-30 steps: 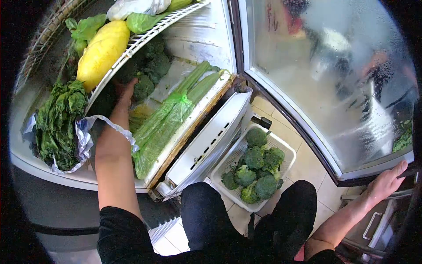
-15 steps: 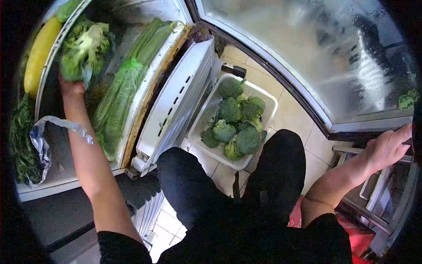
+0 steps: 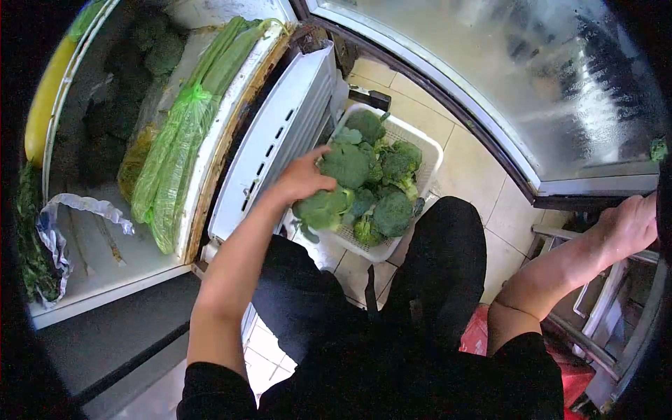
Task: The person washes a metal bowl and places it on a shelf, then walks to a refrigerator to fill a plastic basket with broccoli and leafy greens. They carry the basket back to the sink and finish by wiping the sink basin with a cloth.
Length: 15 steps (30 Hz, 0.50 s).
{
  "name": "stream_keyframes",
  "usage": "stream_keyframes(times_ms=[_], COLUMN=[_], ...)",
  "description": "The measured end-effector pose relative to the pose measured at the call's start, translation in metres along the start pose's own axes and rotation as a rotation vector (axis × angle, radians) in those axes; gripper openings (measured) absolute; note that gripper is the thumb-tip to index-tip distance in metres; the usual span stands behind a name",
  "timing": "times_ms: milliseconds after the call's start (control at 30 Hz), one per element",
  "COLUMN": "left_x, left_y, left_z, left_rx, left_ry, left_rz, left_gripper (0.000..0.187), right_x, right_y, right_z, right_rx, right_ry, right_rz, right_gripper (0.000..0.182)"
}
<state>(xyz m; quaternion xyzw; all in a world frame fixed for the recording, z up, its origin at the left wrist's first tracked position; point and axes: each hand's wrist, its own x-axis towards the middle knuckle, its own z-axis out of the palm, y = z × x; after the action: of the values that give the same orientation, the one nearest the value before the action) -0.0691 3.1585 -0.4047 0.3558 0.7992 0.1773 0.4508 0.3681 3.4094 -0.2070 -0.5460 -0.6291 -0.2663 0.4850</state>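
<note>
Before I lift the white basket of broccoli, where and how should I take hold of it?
Likely the basket's rim at the far right corner, with the grip coming down from outside. There the raised edge shows bare, clear of the broccoli, whereas heads and the left hand crowd its left side. Loaded, it may tip one-handed.

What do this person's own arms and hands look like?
The left sleeve and right sleeve are black and short, leaving both forearms bare. The left hand and right hand are ungloved, and no watch shows.
</note>
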Motion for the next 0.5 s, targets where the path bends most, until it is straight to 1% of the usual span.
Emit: stream_keyframes(times_ms=[33, 67, 133, 167, 233, 267, 333, 367, 400, 433, 467, 500], left_x=[0.022, 0.032, 0.043, 0.050, 0.051, 0.048, 0.031, 0.021, 0.020, 0.021, 0.020, 0.013], left_y=[-0.016, -0.034, -0.066, -0.072, -0.085, -0.077, -0.043, -0.031, -0.034, -0.039, -0.044, -0.040], left_z=[0.015, 0.024, 0.036, 0.040, 0.052, 0.055, 0.059, 0.054, 0.054, 0.050, 0.050, 0.053], left_rx=[0.247, 0.249, 0.458, 0.459, 0.423, 0.426, 0.520, 0.452, 0.453, 0.453, 0.453, 0.451], left_ry=[-0.010, -0.009, -0.047, -0.051, 0.085, 0.080, 0.244, 0.249, 0.244, 0.211, 0.178, 0.175], left_rz=[-0.048, -0.046, -0.152, -0.151, -0.162, -0.165, -0.224, -0.221, -0.217, -0.191, -0.167, -0.164], left_gripper=[0.096, 0.096, 0.105, 0.105, 0.116, 0.116, 0.124, 0.106, 0.106, 0.092, 0.079, 0.079], right_x=[0.000, -0.003, 0.001, 0.008, 0.010, 0.010, 0.010, 0.011, 0.010, 0.009, 0.004, -0.002], right_y=[-0.014, -0.030, -0.010, 0.039, 0.101, 0.119, 0.122, 0.109, 0.098, 0.088, 0.080, 0.071], right_z=[-0.004, -0.012, -0.012, -0.002, 0.005, 0.008, 0.007, 0.002, -0.001, -0.003, -0.002, 0.000], right_rx=[-0.007, 0.393, 0.792, 0.512, 0.208, -0.405, -1.021, -0.980, -0.964, -0.948, -0.627, -0.303], right_ry=[0.029, -0.007, -0.050, -0.040, -0.061, -0.143, -0.227, -0.185, -0.161, -0.138, -0.095, -0.051], right_rz=[0.000, 0.197, 0.391, -0.091, -0.557, -0.577, -0.569, -0.612, -0.631, -0.651, -0.421, -0.193], right_gripper=[0.030, 0.028, 0.026, 0.022, 0.018, 0.015, 0.014, 0.014, 0.015, 0.015, 0.013, 0.012])
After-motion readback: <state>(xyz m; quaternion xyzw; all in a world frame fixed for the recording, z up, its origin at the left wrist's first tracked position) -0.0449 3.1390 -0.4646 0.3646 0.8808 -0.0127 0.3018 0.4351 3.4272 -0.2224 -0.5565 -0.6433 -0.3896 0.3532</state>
